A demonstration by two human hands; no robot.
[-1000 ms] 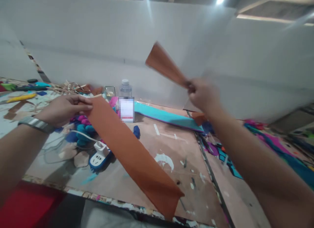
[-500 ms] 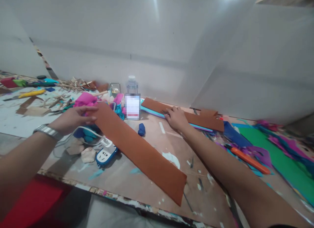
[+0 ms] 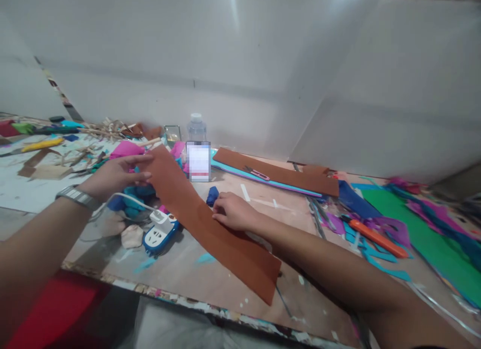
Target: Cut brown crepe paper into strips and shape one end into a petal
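A long brown strip, felt or foam by its look (image 3: 210,234), slants across the table with its upper left end lifted. My left hand (image 3: 124,176) pinches that end between thumb and fingers. Over the strip's middle is my right hand (image 3: 236,211), its fingers loosely curved and apart with nothing visible in them; whether it touches the strip I cannot tell. A crumpled dark blue piece (image 3: 212,196) lies just beyond its fingertips. Farther back, a small pink-handled cutter (image 3: 259,175) rests on another brown strip (image 3: 285,173), which lies on light blue and purple sheets.
A power strip (image 3: 161,235) with a plugged-in white cable sits left of the strip. Behind stand a phone (image 3: 199,161) and a clear bottle (image 3: 196,127). An orange cutter (image 3: 378,238) and green sheet (image 3: 417,239) lie right; a yellow-handled knife (image 3: 43,144) lies left.
My right hand has left the back brown strip and come toward me and left over the front strip. The pink cutter now shows on the back strip. My left hand keeps its pinch.
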